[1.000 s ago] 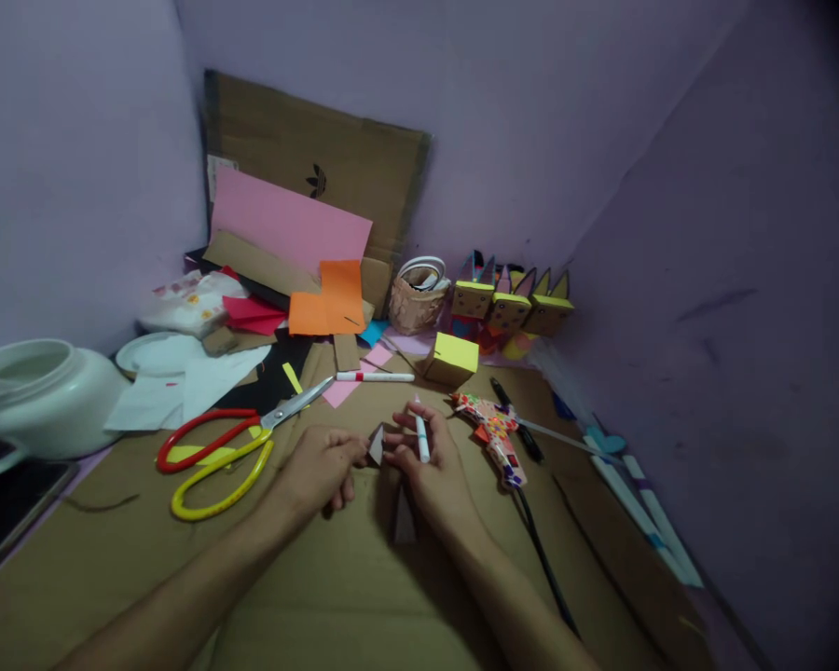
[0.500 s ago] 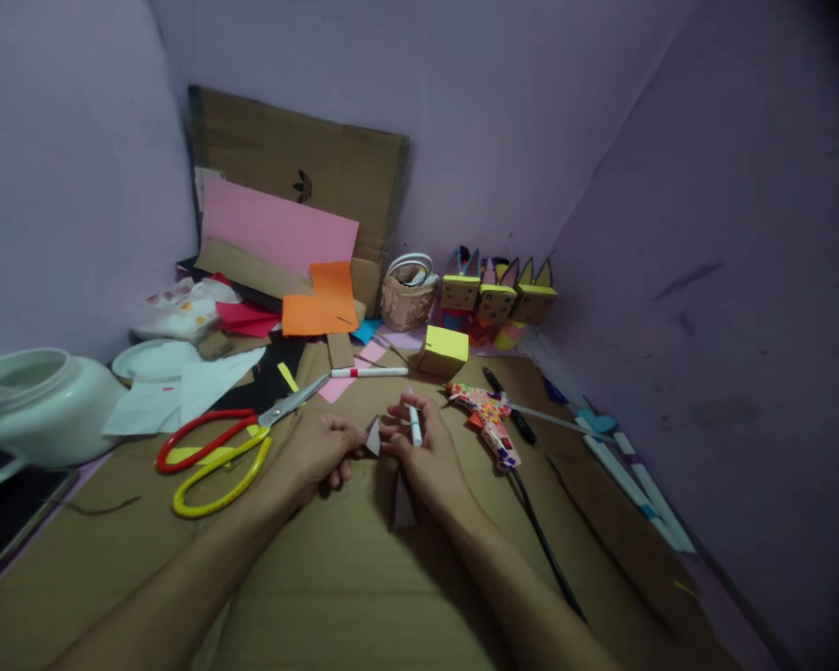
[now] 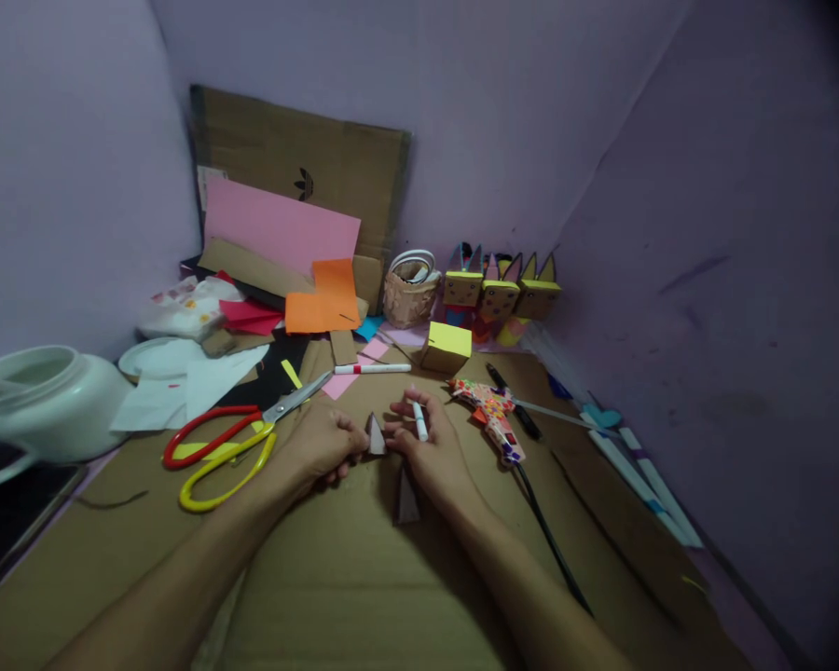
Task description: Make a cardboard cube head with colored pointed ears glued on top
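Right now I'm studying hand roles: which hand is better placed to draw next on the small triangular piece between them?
Probably the right hand: it holds the white marker beside the triangular piece, while the left hand appears to hold that piece's edge and could steady it.

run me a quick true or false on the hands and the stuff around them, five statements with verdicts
1. The right hand holds a white marker. True.
2. The left hand has its fingertips at a small triangular piece. True.
3. Both handles of the scissors are red. False: one is red, the other yellow.
4. The glue gun lies to the left of the left hand. False: it lies to the right of the right hand.
5. The box with the yellow top stands beyond the hands. True.
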Demonstrator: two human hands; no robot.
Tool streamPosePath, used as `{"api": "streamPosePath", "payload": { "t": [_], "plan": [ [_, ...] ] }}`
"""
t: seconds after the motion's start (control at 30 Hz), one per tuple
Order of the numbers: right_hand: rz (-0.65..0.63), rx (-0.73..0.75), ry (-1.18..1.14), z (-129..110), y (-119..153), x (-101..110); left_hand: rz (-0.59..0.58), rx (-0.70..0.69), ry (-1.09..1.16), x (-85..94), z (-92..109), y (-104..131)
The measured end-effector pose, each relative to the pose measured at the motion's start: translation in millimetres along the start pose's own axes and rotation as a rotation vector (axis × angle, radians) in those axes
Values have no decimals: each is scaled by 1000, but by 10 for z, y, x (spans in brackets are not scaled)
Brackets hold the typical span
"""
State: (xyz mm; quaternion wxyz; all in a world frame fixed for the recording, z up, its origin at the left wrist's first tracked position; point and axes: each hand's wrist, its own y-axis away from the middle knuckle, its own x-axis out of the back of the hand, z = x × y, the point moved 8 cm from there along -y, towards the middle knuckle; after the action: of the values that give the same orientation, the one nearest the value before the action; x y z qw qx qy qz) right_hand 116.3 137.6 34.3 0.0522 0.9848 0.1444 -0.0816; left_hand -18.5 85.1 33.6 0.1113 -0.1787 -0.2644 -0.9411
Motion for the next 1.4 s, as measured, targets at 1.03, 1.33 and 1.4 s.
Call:
{"api": "streamPosePath", "payload": {
  "t": [1.03,1.33,1.4],
  "plan": [
    [-87,212,71,-248,189,331,-17,-171,-208,79,40,-3],
    [-96,254,139,-253,220,304,-19,-121,-234,64,8,-4],
    [-95,259,148,-258,223,302,-15,-110,-229,67,-4,-6]
  ]
}}
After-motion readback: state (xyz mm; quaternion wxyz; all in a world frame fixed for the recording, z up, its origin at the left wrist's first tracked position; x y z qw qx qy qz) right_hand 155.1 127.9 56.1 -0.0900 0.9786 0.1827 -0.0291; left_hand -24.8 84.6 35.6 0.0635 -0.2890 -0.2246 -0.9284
